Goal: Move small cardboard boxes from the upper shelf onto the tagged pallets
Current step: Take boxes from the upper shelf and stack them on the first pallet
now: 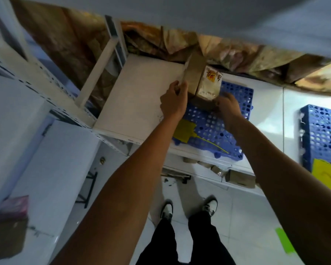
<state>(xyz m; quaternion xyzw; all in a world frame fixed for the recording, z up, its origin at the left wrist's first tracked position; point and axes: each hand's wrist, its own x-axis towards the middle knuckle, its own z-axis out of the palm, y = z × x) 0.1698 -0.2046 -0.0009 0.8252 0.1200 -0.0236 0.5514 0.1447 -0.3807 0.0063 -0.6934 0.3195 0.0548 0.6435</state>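
Both hands up at shelf level, clamped on a small cardboard box (199,81) w/ taped white end. Left hand (173,101) grips its left edge, right hand (225,106) curls round the lower right corner. Box sits between the hands, at the white shelf board's (138,96) right edge. Below the hands: blue pallet (218,127) w/ yellow tag (183,133). Second blue pallet (325,134) well to the right.

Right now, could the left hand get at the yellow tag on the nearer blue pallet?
Probably not freely: the left hand grips the cardboard box together with the right hand. The yellow tag lies uncovered just below, so nothing else blocks it.
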